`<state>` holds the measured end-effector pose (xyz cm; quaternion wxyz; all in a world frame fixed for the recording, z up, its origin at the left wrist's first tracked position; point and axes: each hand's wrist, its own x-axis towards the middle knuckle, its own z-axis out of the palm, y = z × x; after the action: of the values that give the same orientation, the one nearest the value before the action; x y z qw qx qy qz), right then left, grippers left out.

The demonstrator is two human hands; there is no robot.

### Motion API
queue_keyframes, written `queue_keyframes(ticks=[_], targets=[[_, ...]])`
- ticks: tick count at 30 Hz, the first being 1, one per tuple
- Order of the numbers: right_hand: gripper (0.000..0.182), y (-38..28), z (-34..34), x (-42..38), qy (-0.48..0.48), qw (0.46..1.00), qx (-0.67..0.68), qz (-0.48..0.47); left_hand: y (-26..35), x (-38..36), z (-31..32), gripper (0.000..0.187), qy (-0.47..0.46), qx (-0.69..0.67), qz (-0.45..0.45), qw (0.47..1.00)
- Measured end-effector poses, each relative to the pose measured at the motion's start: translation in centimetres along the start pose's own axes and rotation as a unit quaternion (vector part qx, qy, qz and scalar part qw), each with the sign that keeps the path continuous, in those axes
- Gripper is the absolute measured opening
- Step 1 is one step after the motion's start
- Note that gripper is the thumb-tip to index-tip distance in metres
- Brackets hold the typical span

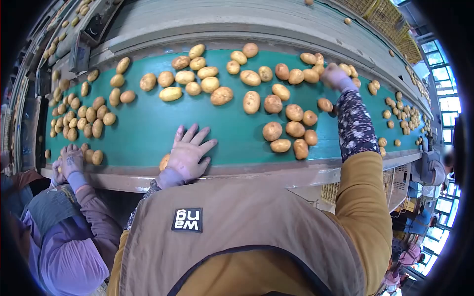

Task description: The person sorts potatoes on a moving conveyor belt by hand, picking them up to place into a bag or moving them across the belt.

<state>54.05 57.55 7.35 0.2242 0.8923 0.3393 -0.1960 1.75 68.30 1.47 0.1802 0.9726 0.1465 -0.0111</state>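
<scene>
My left hand [190, 154], in a pale glove, lies with spread fingers over the near edge of the green conveyor belt [217, 133]. Beside its wrist a potato [164, 162] is partly hidden by the glove. My right hand [335, 76] reaches across to the far side of the belt, among several potatoes [310, 75]. Motion smears its fingers, so whether it grips anything does not show. A single potato [324, 104] lies near my right sleeve. In the middle, a loose group of potatoes [294, 112] rests between my two hands.
At the left, a co-worker's gloved hands [72, 160] are by a cluster of potatoes [91, 114]. A metal rail [232, 32] borders the belt's far side, and a ledge [276, 181] runs along the near side. Yellow crates [385, 19] stand at the upper right.
</scene>
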Motion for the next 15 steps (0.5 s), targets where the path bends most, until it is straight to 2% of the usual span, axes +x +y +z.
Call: queue_keyframes(ticks=[1, 2, 3, 4, 5, 6, 7, 9, 10, 11, 13, 15], targets=[[0.034, 2.7, -0.5, 5.5, -0.005, 0.983, -0.172, -0.057, -0.2, -0.3, -0.3, 0.050, -0.002, 0.000, -0.018, 1.000], [0.034, 2.7, -0.9, 4.7, -0.006, 0.984, -0.170, -0.054, -0.5, -0.5, -0.5, 0.050, -0.005, -0.001, -0.031, 1.000], [0.035, 2.2, -2.3, 3.0, 0.067, 0.972, 0.215, -0.065, -1.0, -0.8, -0.6, 0.050, -0.006, -0.001, -0.027, 1.000], [0.036, 0.9, -3.9, 0.7, 0.133, 0.810, 0.567, -0.066, -1.6, -1.1, -0.7, 0.050, 0.016, 0.043, -0.063, 0.997], [0.037, -0.6, -4.4, -1.0, 0.181, 0.523, 0.831, -0.058, -2.3, -1.5, -0.9, 0.051, 0.039, 0.086, -0.099, 0.991], [0.041, -2.5, -3.8, -1.9, 0.129, 0.668, 0.721, -0.132, -3.0, -1.7, -0.6, 0.052, 0.093, 0.110, -0.120, 0.982], [0.045, -5.2, -3.1, -2.9, 0.066, 0.787, 0.578, -0.204, -3.3, -1.9, -0.7, 0.052, 0.092, 0.110, -0.123, 0.982], [0.049, -11.5, -2.3, -8.0, -0.054, 0.913, 0.359, -0.187, -3.5, -2.1, -1.0, 0.044, 0.161, 0.118, -0.158, 0.967], [0.049, -12.8, 0.4, -7.2, 0.060, 0.942, 0.232, -0.234, -3.3, -1.6, -1.5, 0.043, 0.183, 0.099, -0.137, 0.968], [0.048, -14.0, 3.0, -6.3, 0.174, 0.941, 0.099, -0.273, -2.9, -1.1, -1.5, 0.043, 0.182, 0.099, -0.140, 0.968], [0.045, -16.6, 2.1, -8.2, 0.103, 0.976, 0.001, -0.192, -1.9, -0.2, -1.4, 0.044, 0.210, -0.020, -0.056, 0.976], [0.040, -15.9, 1.1, -7.7, 0.035, 0.977, 0.037, -0.205, -1.1, -0.7, -0.8, 0.041, 0.196, -0.022, -0.049, 0.979]])
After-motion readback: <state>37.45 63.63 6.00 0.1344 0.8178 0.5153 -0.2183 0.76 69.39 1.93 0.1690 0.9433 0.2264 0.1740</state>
